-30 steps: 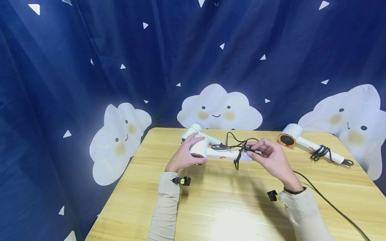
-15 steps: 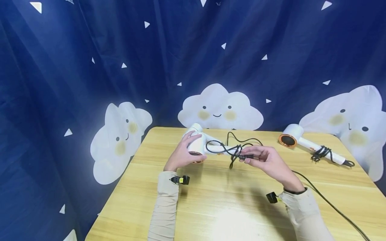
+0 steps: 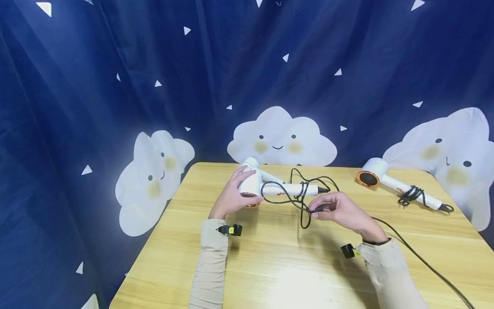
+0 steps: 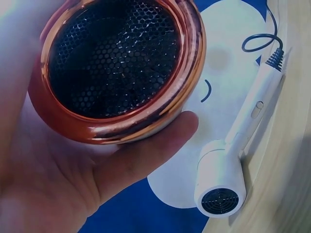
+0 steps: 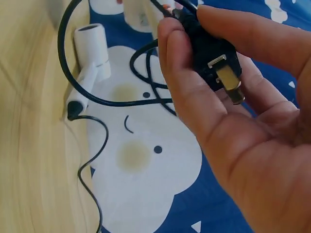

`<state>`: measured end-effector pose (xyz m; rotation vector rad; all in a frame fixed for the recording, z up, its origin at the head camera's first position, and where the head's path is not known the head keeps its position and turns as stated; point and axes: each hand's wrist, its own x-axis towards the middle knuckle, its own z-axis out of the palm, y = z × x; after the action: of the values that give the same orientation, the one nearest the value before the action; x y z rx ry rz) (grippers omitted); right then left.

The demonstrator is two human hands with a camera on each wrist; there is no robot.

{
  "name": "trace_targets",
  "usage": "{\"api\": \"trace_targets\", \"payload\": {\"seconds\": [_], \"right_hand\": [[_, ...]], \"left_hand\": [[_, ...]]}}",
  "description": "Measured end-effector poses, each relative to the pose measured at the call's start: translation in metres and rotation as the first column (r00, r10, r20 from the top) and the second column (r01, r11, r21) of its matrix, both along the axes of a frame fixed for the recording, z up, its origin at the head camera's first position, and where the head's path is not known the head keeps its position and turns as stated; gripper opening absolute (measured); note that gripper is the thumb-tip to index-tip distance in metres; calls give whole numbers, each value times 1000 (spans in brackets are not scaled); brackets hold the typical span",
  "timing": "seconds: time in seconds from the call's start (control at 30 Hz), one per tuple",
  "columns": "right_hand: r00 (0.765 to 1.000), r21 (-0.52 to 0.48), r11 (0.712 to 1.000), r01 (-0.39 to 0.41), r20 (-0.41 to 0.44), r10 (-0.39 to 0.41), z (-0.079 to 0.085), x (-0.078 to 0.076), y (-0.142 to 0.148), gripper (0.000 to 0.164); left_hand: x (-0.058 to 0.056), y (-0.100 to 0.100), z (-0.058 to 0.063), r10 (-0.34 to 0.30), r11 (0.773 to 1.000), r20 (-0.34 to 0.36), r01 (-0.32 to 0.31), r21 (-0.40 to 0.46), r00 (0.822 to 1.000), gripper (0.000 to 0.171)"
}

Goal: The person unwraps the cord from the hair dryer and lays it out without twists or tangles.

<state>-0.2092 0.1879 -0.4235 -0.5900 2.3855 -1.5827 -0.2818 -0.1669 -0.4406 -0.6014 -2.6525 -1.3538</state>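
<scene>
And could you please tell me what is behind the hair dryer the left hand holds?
A second white dryer lies on the table behind the held dryer. In the head view, the held dryer and left hand hide parts of its head and handle.

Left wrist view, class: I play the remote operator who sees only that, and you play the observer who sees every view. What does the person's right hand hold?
Observer: The right hand pinches a metal-pronged black plug.
Operator: What lies toward the right side of the light wooden table?
Observer: In the head view, a copper-rimmed white hair dryer with a cylindrical head lies there.
</scene>
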Motion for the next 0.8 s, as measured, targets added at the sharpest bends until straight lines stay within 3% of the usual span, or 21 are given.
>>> {"api": "trace_targets", "payload": {"seconds": [0.33, 0.53, 0.8], "right_hand": [[999, 5, 1000, -26, 47, 26, -8, -8, 10, 23], [995, 36, 998, 49, 82, -52, -13, -12, 16, 28], [983, 110, 979, 169, 46, -175, -18, -17, 21, 39]], "left_hand": [[0, -1, 1, -1, 1000, -10, 1, 24, 1000, 87], [0, -1, 1, -7, 1000, -4, 7, 28, 1000, 86], [0, -2, 2, -8, 999, -9, 8, 40, 1000, 85]]}}
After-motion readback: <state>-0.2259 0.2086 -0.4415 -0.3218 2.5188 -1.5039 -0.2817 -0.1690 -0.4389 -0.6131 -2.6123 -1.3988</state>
